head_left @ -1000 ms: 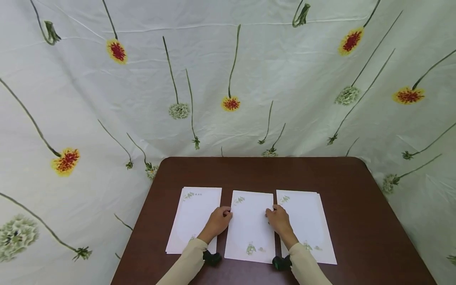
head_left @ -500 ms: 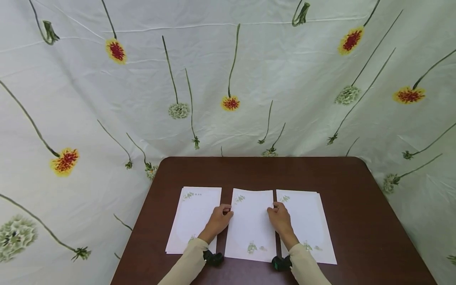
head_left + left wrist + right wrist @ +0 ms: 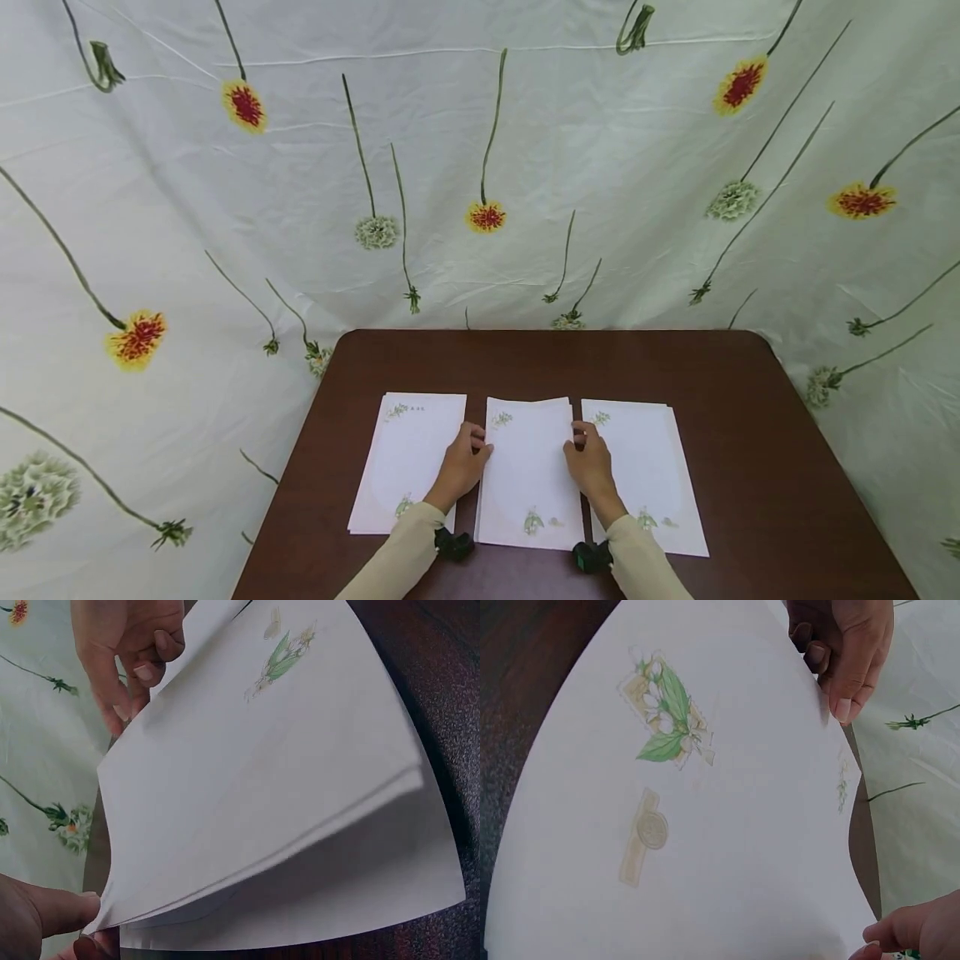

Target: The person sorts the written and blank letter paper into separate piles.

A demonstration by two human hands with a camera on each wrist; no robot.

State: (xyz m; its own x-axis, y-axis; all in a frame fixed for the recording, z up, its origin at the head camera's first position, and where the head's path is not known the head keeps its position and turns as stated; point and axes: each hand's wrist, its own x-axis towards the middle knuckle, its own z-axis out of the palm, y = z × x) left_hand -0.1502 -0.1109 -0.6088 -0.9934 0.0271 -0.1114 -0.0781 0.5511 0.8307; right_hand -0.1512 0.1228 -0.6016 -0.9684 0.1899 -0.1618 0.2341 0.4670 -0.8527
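A middle stack of white letter paper (image 3: 525, 475), printed with pale green flowers, is between my two hands. My left hand (image 3: 461, 462) pinches its left edge, with the thumb (image 3: 71, 911) on top in the left wrist view. On the opposite edge, my right hand (image 3: 589, 462) pinches the paper between thumb and fingers. The upper sheets bow upward, and in the left wrist view a gap shows between them and a lower sheet (image 3: 390, 877). Its far edge dips in the middle in the head view.
Another stack of paper (image 3: 408, 450) lies to the left and a further stack (image 3: 648, 467) to the right, both on the dark brown table (image 3: 555, 362). Black wrist devices (image 3: 453, 546) sit at both cuffs. A flower-printed cloth (image 3: 450, 275) hangs behind the table.
Both hands have moved slightly away from the body. The middle paper's far edge has shifted a little up and left and now curves, with another sheet's edge showing at its right.
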